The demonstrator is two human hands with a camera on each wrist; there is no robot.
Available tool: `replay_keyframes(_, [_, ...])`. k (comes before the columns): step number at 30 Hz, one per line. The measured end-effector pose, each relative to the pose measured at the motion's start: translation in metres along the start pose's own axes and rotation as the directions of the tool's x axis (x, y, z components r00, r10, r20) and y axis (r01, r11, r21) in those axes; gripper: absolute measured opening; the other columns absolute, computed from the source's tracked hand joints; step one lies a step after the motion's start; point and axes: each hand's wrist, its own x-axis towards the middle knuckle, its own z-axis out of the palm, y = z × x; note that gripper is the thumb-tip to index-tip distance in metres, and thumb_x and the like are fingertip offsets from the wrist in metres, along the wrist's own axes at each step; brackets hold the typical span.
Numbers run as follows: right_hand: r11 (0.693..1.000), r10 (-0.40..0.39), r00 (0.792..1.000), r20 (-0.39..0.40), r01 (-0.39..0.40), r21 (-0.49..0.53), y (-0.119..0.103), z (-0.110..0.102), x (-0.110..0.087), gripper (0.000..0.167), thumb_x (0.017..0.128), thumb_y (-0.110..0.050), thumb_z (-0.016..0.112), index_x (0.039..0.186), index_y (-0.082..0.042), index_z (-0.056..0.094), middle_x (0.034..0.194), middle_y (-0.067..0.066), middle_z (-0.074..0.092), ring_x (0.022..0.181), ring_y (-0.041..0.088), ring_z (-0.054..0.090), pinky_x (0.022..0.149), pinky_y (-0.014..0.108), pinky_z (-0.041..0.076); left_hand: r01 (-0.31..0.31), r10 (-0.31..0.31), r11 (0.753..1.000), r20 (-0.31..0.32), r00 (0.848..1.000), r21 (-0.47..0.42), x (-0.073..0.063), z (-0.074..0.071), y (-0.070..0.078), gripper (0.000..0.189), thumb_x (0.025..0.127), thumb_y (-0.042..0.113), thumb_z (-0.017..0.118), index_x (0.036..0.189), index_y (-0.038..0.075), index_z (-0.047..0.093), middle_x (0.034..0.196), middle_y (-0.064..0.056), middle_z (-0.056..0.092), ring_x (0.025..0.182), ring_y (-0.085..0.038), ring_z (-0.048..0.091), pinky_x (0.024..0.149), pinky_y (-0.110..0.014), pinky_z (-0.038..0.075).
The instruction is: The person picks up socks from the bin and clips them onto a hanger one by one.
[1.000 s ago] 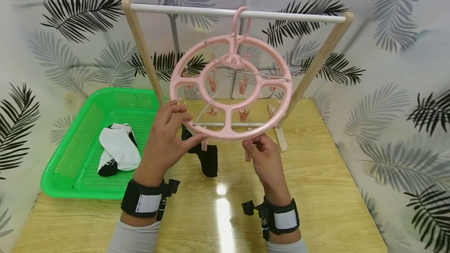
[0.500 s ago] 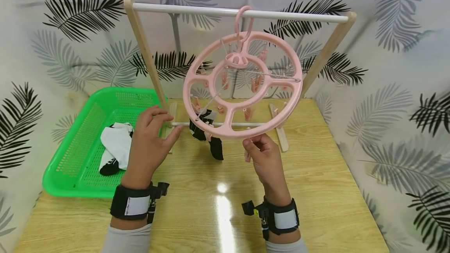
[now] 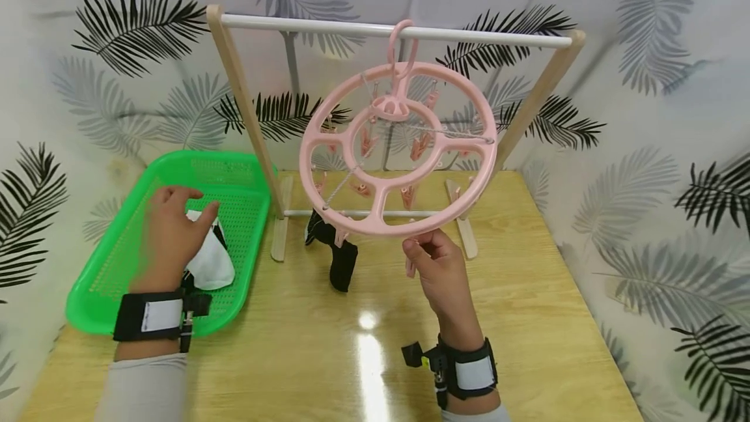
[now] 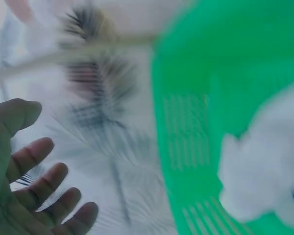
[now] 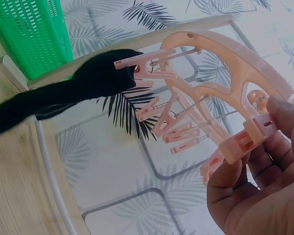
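Note:
A round pink clip hanger (image 3: 389, 181) hangs by its hook from a white bar, its ring tilted. My right hand (image 3: 442, 272) is at the ring's near edge and pinches a pink clothespin (image 5: 240, 144) between thumb and fingers. To the left of that hand a black sock (image 5: 103, 73) hangs from another clothespin on the ring. My left hand (image 3: 172, 233) is over the green basket (image 3: 234, 305), fingers spread and holding nothing. White socks (image 3: 211, 266) with black parts lie in the basket, partly hidden behind that hand.
The white bar (image 3: 469, 34) is held up by wooden posts (image 3: 240, 83) whose feet stand on the wooden table (image 3: 527, 318). Several other pink clothespins (image 3: 407, 197) dangle under the ring. A leaf-patterned cloth (image 3: 633, 161) covers the wall behind.
My left hand has let go of the hanger's ring and moved left and down over the basket. The ring has swung a little, the black sock with it. My right hand keeps its place.

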Motion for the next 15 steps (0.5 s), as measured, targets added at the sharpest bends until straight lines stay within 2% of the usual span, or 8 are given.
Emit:
replay_keyframes(3, [1.0, 0.006, 1.0, -0.001, -0.006, -0.014, 0.0, 0.0, 0.0, 0.005, 0.095, 0.002, 0.062, 0.091, 0.003, 0.06, 0.074, 0.006, 0.054, 0.055, 0.016, 0.052, 0.051, 0.025, 0.044, 0.097, -0.103, 0.994, 0.108, 0.989, 0.058, 0.01, -0.002, -0.033, 0.035, 0.097, 0.016, 0.062, 0.114, -0.015, 0.061, 0.114, -0.038, 0.05, 0.103, -0.055, 0.047, 0.084, -0.064, 0.039])
replay_keyframes(6, [1.0, 0.004, 1.0, -0.012, -0.004, -0.021, 0.0, -0.002, 0.002, 0.005, 0.096, 0.002, 0.062, 0.092, 0.003, 0.06, 0.075, 0.006, 0.054, 0.056, 0.016, 0.052, 0.052, 0.024, 0.045, 0.168, -0.188, 0.979, 0.203, 0.961, 0.113, 0.017, 0.01, -0.062, 0.041, 0.099, 0.017, 0.054, 0.121, -0.018, 0.055, 0.116, -0.044, 0.047, 0.106, -0.058, 0.045, 0.085, -0.066, 0.038])
replay_keyframes(8, [1.0, 0.006, 1.0, -0.014, -0.007, -0.019, -0.001, -0.003, 0.001, 0.006, 0.096, 0.002, 0.062, 0.093, 0.006, 0.059, 0.076, 0.006, 0.054, 0.056, 0.016, 0.052, 0.052, 0.023, 0.045, 0.225, -0.259, 0.962, 0.256, 0.931, 0.155, 0.017, 0.021, -0.078, 0.046, 0.098, 0.016, 0.051, 0.126, -0.02, 0.05, 0.116, -0.046, 0.046, 0.109, -0.059, 0.042, 0.088, -0.066, 0.038])
replay_keyframes(12, [1.0, 0.018, 1.0, 0.001, -0.018, -0.007, -0.002, -0.003, -0.001, 0.012, 0.096, 0.0, 0.062, 0.094, 0.01, 0.057, 0.077, 0.006, 0.054, 0.057, 0.016, 0.052, 0.052, 0.024, 0.045, 0.3, -0.386, 0.914, 0.36, 0.849, 0.272, 0.009, 0.033, -0.103, 0.058, 0.094, 0.017, 0.051, 0.133, -0.025, 0.038, 0.119, -0.051, 0.042, 0.111, -0.064, 0.04, 0.091, -0.067, 0.038])
replay_keyframes(13, [1.0, 0.021, 1.0, 0.003, -0.021, -0.004, -0.001, -0.003, -0.001, 0.011, 0.096, 0.0, 0.062, 0.094, 0.01, 0.058, 0.077, 0.006, 0.054, 0.057, 0.016, 0.052, 0.052, 0.024, 0.045, 0.309, -0.404, 0.906, 0.374, 0.835, 0.289, 0.007, 0.034, -0.107, 0.06, 0.094, 0.017, 0.05, 0.133, -0.026, 0.036, 0.119, -0.051, 0.042, 0.111, -0.065, 0.04, 0.091, -0.067, 0.038])
replay_keyframes(15, [1.0, 0.027, 1.0, 0.003, -0.027, 0.003, -0.001, -0.003, -0.002, 0.01, 0.096, -0.001, 0.062, 0.094, 0.008, 0.058, 0.077, 0.006, 0.054, 0.057, 0.016, 0.052, 0.052, 0.024, 0.045, 0.329, -0.429, 0.895, 0.386, 0.816, 0.3, 0.004, 0.034, -0.113, 0.063, 0.093, 0.017, 0.05, 0.134, -0.028, 0.033, 0.121, -0.052, 0.041, 0.11, -0.066, 0.041, 0.09, -0.067, 0.039])
